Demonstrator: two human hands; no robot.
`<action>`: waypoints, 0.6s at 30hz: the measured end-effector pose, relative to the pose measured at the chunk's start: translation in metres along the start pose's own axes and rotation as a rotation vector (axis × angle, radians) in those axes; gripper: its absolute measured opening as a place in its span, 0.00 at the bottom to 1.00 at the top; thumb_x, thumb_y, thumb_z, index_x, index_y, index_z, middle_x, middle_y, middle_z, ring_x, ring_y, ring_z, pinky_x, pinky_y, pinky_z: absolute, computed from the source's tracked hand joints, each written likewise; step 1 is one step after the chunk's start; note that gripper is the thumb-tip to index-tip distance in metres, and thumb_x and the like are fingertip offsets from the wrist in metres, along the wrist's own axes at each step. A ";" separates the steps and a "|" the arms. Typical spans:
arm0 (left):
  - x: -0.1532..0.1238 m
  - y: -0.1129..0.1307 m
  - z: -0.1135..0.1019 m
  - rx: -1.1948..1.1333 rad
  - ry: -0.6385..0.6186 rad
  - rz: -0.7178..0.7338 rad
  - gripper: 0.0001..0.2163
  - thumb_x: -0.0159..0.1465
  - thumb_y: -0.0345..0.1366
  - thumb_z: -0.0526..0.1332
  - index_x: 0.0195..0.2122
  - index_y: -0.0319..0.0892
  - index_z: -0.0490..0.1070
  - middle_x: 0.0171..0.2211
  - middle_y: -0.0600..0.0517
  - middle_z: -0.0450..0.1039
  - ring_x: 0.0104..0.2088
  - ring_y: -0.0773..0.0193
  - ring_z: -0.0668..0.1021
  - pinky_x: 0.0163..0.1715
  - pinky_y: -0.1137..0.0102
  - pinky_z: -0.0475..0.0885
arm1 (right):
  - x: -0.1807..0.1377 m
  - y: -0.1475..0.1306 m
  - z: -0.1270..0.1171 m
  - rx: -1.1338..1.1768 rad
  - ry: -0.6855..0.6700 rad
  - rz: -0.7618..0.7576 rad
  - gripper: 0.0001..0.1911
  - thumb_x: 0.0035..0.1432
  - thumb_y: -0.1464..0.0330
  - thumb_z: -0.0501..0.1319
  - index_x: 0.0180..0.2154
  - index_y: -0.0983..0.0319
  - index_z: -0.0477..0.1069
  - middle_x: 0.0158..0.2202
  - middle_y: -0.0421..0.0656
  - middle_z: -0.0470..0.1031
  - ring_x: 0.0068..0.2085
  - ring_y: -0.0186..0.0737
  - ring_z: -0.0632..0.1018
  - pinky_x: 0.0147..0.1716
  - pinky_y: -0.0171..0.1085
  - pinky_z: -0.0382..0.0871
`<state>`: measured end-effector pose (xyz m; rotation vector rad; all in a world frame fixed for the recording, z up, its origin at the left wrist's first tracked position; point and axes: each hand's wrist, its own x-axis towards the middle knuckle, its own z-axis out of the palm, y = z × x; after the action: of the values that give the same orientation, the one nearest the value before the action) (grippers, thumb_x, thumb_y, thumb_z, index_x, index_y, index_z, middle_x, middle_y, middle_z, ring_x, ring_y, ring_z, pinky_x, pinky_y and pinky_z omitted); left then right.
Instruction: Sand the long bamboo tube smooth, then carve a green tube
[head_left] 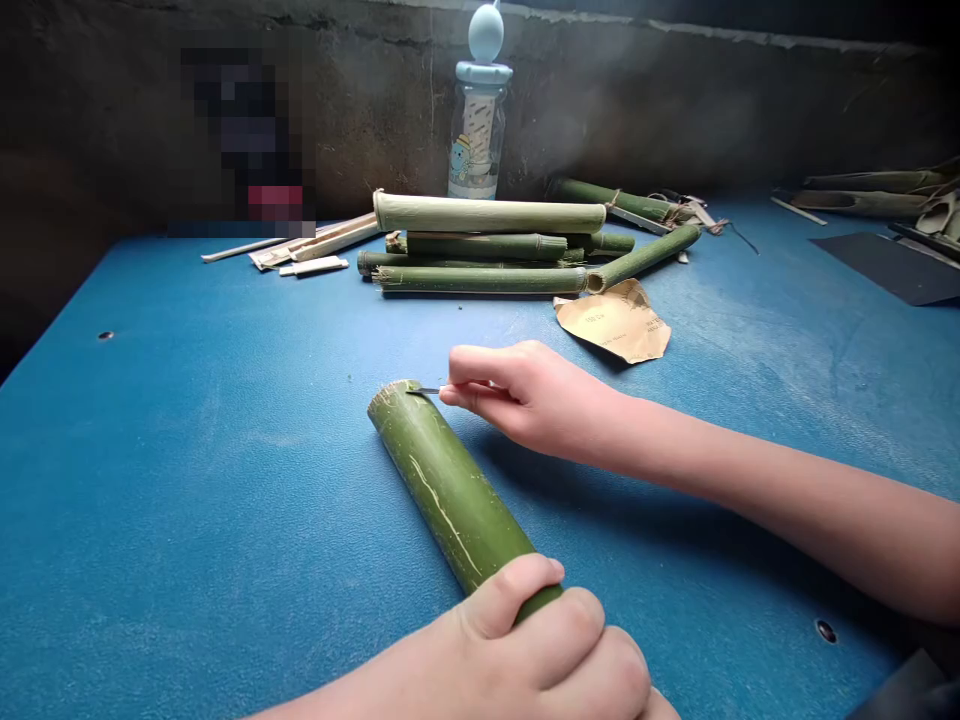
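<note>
A thick green bamboo tube point(465, 490) lies aslant on the blue table, its sawn, frayed end pointing away to the upper left. Pale scratches run along its skin. My left hand point(555, 640) is wrapped around the near end, hiding that end from sight. Pinched in the fingers of my right hand point(517, 395) is a small thin blade point(426, 391), its metal tip touching the skin of the tube close to the far end. The fingers cover most of the blade's handle.
Behind lie several bamboo pieces point(480, 280) in a pile, with split strips point(322, 245) to the left. A torn sheet of brown sandpaper point(619, 322) lies right of centre. A clear bottle point(480, 140) stands by the wall. Dark sheet point(892, 265) and more bamboo point(862, 203) are at far right.
</note>
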<state>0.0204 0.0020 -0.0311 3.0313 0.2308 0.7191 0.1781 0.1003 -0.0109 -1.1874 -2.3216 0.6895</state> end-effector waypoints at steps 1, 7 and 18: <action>0.001 -0.001 -0.001 0.002 -0.018 0.014 0.07 0.71 0.36 0.54 0.44 0.49 0.71 0.39 0.61 0.73 0.40 0.70 0.73 0.51 0.67 0.63 | 0.002 0.001 0.003 -0.013 0.013 0.007 0.15 0.67 0.63 0.54 0.28 0.59 0.56 0.24 0.34 0.57 0.27 0.32 0.53 0.28 0.34 0.47; 0.002 -0.003 -0.006 -0.008 -0.026 0.013 0.07 0.70 0.38 0.55 0.45 0.50 0.72 0.40 0.62 0.74 0.41 0.70 0.74 0.52 0.67 0.62 | 0.013 0.019 0.004 -0.039 0.105 0.048 0.14 0.67 0.61 0.54 0.30 0.60 0.60 0.25 0.35 0.60 0.27 0.31 0.56 0.28 0.34 0.48; -0.001 0.001 0.006 0.019 0.108 -0.024 0.06 0.69 0.37 0.57 0.41 0.51 0.73 0.37 0.63 0.72 0.39 0.70 0.72 0.54 0.65 0.60 | -0.002 0.008 -0.018 0.034 -0.063 0.000 0.12 0.64 0.63 0.58 0.28 0.61 0.66 0.22 0.34 0.63 0.26 0.30 0.59 0.28 0.34 0.48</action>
<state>0.0222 0.0009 -0.0372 3.0050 0.2775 0.8850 0.1944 0.1065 -0.0023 -1.1661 -2.3512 0.7736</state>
